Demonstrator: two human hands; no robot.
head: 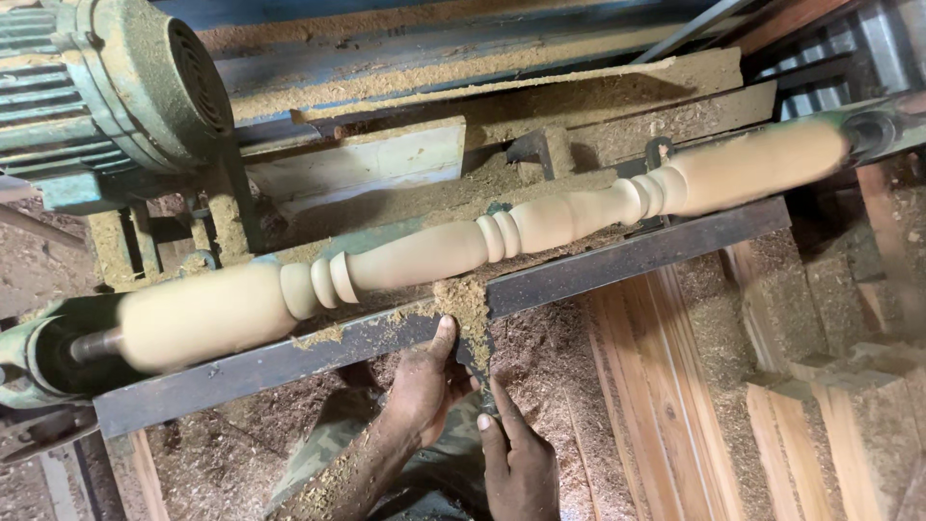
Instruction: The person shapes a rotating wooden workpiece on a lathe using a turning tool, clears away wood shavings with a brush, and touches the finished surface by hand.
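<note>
Both hands meet below the steel tool rest (617, 259): my left hand (424, 386) and right hand (516, 463) close their fingers around a sawdust-caked chisel (471, 333) pressed against the pale turned spindle (482, 241). Sawdust (241, 444) blankets floor, planks (666, 386) and green motor (125, 87).

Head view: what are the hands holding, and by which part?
Both hands, left and right, grip a sawdust-caked turning tool by its lower end, below the metal rest bar.
</note>
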